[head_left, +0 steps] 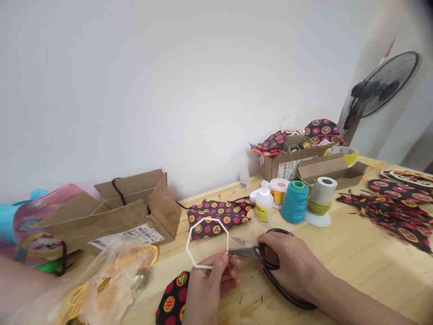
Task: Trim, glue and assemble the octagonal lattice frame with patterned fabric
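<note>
My left hand (216,275) pinches the lower right side of a thin off-white octagonal frame (204,219), held upright above the table. My right hand (292,259) grips black-handled scissors (246,252), blades parted and pointing left. The blade tips are close to the frame's right edge, near my left fingertips; whether they touch I cannot tell. Partly behind my left wrist lies an octagonal piece of black fabric with red and flower-like prints (172,298). More of the same printed fabric (216,216) lies flat behind the frame.
Left are an open cardboard box (135,225) and a plastic bag with yellow cord (111,280). Behind my right hand stand a glue bottle (263,207), a teal thread cone (295,203) and a green thread spool (320,205). Fabric scraps (392,212) lie right, below a fan (385,85).
</note>
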`<state>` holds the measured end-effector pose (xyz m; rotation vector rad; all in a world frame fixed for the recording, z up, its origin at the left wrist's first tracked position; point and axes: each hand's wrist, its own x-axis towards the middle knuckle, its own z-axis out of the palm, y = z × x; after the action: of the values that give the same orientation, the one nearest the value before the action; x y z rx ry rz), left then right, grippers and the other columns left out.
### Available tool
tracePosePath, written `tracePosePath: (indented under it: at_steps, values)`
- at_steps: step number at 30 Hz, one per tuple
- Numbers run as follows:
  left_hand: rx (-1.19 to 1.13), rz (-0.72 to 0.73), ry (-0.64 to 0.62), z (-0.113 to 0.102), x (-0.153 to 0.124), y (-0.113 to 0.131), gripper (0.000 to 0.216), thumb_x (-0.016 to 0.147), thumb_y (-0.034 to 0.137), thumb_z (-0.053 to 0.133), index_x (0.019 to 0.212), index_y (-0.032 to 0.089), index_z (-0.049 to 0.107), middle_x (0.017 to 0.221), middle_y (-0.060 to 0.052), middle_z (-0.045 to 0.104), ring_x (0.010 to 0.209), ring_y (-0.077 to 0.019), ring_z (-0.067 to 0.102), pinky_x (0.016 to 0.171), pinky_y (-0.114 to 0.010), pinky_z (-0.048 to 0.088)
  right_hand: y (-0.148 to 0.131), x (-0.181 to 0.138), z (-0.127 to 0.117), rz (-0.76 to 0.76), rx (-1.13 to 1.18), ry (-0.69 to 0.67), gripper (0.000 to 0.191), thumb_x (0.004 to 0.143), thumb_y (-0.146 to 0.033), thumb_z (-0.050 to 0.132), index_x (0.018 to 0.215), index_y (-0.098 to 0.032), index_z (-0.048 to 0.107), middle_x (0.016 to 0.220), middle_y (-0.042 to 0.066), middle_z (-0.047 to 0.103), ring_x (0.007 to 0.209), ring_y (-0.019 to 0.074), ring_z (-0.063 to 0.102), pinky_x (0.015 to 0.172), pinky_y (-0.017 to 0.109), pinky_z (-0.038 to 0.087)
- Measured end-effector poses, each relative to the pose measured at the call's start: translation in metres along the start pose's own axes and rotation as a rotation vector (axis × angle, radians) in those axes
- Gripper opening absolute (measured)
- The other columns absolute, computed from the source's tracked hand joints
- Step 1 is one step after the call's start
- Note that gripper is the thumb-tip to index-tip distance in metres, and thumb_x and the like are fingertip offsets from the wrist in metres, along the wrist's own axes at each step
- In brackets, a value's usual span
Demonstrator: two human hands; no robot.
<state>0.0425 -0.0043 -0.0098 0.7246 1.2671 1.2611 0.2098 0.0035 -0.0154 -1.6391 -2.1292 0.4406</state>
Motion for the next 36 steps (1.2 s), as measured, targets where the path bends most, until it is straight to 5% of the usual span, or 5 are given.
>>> tracePosePath:
  at_steps: [16, 36]
  values:
    - [-0.051, -0.062, -0.033, -0.0078, 0.0063, -0.0062, 0.028, 0.054, 0.032, 0.075, 0.072, 0.011, 0.070, 0.058, -0.005, 0.068, 0.048, -0.0092, 0.052, 0.044, -0.020, 0.049, -0.0054, -0.0016, -0.0001, 0.040, 0.050, 0.012, 0.007, 0.065, -0.021, 0.057, 0.072, -0.022, 0.058, 0.065, -0.001, 0.060, 0.058, 0.0155, 0.051, 0.052, 0.023, 0.032]
    - [-0.022, 0.003, -0.058, -0.0044, 0.0020, -0.0067, 0.022, 0.059, 0.033, 0.070, 0.061, 0.012, 0.068, 0.056, -0.003, 0.065, 0.048, -0.0086, 0.048, 0.044, -0.019, 0.048, -0.0081, -0.0016, 0.0009, 0.063, 0.067, 0.026, 0.010, 0.064, -0.018, 0.057, 0.072, -0.023, 0.058, 0.068, 0.000, 0.062, 0.060, 0.0158, 0.051, 0.053, 0.023, 0.031]
